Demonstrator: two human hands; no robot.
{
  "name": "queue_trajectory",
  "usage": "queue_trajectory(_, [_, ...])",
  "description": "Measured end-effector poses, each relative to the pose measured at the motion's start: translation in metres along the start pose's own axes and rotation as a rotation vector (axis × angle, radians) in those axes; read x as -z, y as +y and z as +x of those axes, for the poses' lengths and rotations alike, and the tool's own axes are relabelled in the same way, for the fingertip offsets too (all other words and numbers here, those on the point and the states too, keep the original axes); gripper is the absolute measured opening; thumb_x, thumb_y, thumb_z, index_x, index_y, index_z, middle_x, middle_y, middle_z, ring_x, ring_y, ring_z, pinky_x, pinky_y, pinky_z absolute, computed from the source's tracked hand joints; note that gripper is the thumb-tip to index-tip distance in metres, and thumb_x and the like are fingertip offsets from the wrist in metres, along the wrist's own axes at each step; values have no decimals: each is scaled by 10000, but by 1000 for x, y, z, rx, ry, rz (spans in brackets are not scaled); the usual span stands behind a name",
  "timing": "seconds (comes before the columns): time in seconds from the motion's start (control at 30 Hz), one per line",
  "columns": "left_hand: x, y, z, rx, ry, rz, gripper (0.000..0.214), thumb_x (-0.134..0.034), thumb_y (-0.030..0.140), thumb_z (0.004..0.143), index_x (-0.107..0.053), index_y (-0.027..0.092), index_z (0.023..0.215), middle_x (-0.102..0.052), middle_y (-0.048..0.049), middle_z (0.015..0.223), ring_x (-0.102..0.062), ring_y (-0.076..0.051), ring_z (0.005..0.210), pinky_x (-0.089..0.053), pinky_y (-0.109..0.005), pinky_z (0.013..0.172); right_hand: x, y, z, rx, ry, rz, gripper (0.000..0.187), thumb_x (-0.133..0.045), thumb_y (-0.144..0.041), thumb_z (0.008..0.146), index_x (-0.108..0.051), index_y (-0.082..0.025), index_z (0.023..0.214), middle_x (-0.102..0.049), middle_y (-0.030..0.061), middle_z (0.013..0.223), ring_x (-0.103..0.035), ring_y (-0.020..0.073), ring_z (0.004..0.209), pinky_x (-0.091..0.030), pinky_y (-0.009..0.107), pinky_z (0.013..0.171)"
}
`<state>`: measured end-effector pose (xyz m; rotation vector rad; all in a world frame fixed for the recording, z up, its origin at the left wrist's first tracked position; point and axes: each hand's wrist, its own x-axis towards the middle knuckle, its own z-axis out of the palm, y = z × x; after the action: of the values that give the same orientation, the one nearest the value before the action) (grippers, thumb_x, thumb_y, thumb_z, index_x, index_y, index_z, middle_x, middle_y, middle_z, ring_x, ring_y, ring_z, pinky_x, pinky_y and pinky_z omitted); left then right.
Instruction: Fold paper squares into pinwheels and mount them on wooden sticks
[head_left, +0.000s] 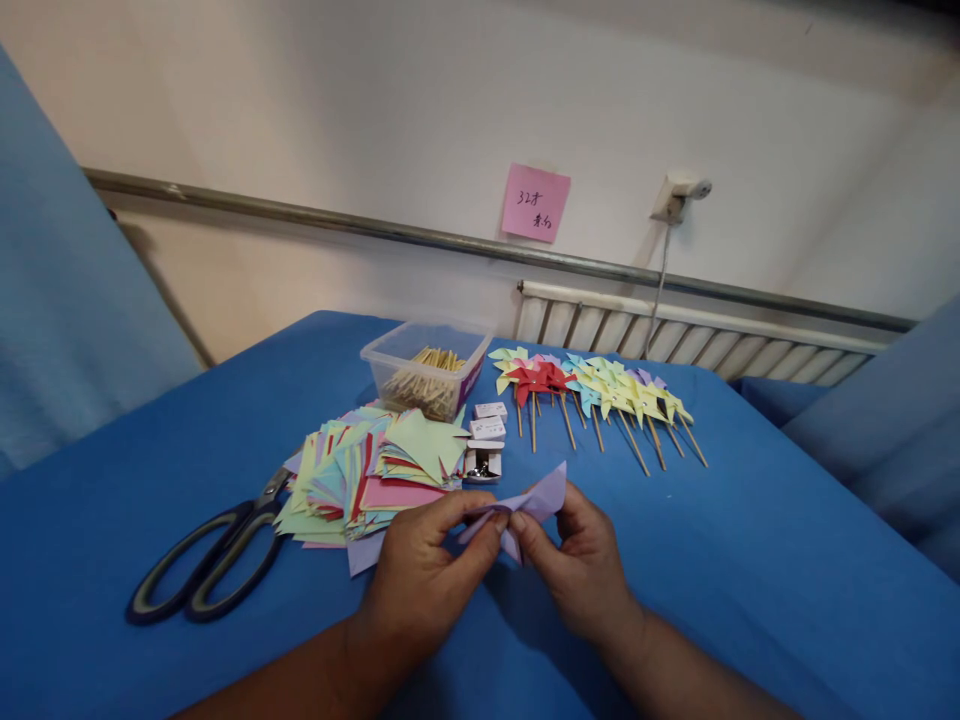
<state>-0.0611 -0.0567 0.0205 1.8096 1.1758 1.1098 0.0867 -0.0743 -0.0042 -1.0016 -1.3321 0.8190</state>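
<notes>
A purple paper pinwheel [546, 494] with its points folded inward is held above the blue cloth in front of me. My left hand [433, 560] pinches it near the centre with thumb and fingers. From the other side my right hand [581, 560] grips it, thumb pressed at the middle beside the left thumb. Whether a pin sits under the thumbs is hidden. Just beyond my hands stands a small open box [483, 462] with dark metal pins in it. A pile of coloured paper squares [375, 470] lies close to my left hand.
Large scissors [217, 560] lie at the left, their blades partly under the paper. Behind the pile is a clear plastic tub [431, 370] of wooden sticks. Two small white boxes [487, 428] stand beside it. Several finished pinwheels on sticks [600, 390] lie at the back right.
</notes>
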Motion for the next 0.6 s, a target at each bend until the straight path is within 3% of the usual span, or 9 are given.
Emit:
queue_trajectory(0.23, [-1,1,-1,-7,14,-12,78,-616,232,745,-685,221,780,-678,29,677,-608,-125,612,-459,-201,590,-1,1,0,-28,5,28,127,-610,-220,781,-641,-182,898,-657,20,797,-585,158,736,-467,283,701])
queue_trajectory(0.43, [-2,-4,0,37,-45,-122,91,-604,239,765,-676,212,813,-690,13,756,-632,-138,716,-473,-213,664,-1,6,-1,-47,30,23,104,-614,-267,789,-654,-181,832,-653,13,768,-571,155,713,-461,282,679])
queue_trajectory(0.6, [-5,-8,5,144,-69,-253,92,-636,254,731,-665,187,787,-702,-14,795,-635,-161,760,-487,-245,695,-4,6,0,-28,10,57,160,-585,-248,810,-655,-190,942,-681,41,875,-605,186,812,-475,325,759])
